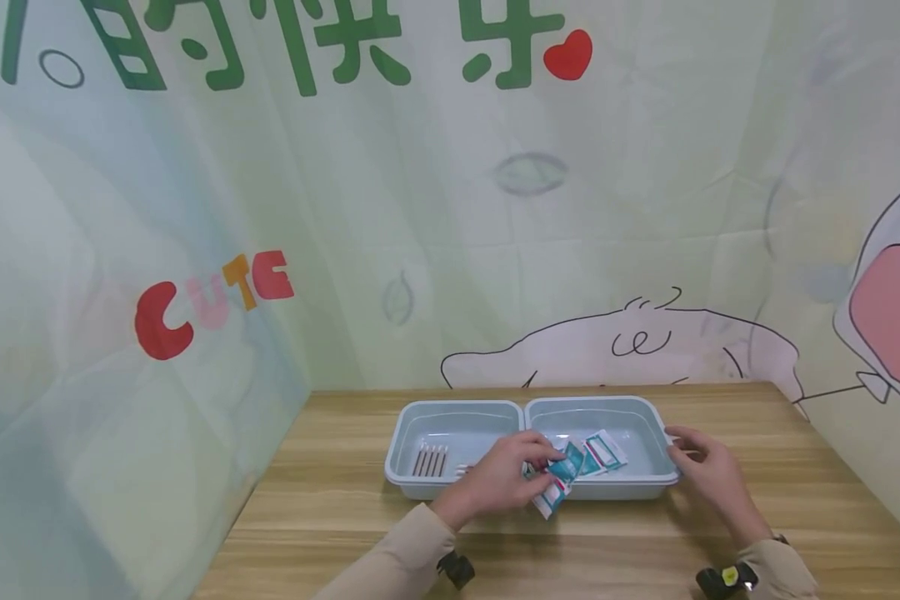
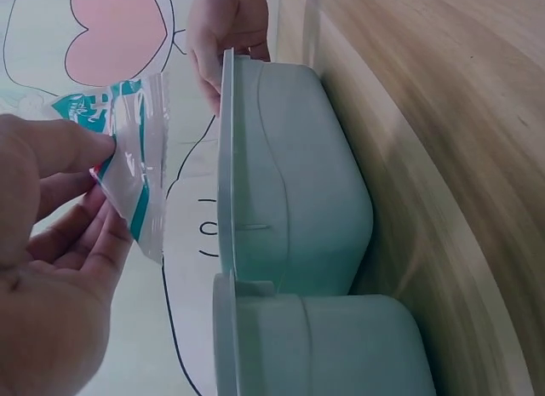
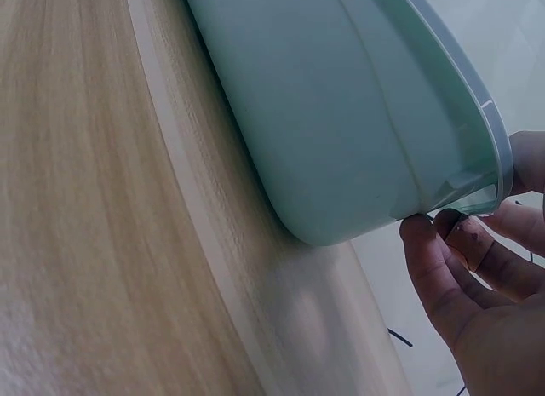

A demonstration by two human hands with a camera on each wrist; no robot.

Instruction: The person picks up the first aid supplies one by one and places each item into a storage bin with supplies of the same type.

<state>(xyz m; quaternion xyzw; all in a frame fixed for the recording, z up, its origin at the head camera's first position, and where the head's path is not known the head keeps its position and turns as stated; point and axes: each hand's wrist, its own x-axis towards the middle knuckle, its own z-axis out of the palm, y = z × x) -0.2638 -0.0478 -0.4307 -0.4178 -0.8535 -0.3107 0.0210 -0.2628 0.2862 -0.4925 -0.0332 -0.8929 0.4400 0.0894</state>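
Note:
My left hand (image 1: 498,473) pinches a white-and-teal plastic sachet (image 2: 140,162) between thumb and fingers, over the front rim of the right pale-blue tray (image 1: 645,442). In the head view, sachets (image 1: 566,464) overlap at the fingertips, and another sachet (image 1: 604,451) shows against the tray's inside. At that tray's right end, my right hand (image 1: 708,473) grips the rim, with the thumb over the edge and fingers against the outer wall (image 3: 341,157). Beside it stands the left pale-blue tray (image 1: 397,450), holding several white-tipped swabs with brown sticks (image 1: 430,461), partly hidden by the left wrist.
Both trays stand side by side on a wood-grain table (image 1: 307,508). A printed cloth backdrop (image 1: 420,208) hangs behind and to the sides. Each wrist wears a small black device, such as the left wrist's device (image 1: 456,570).

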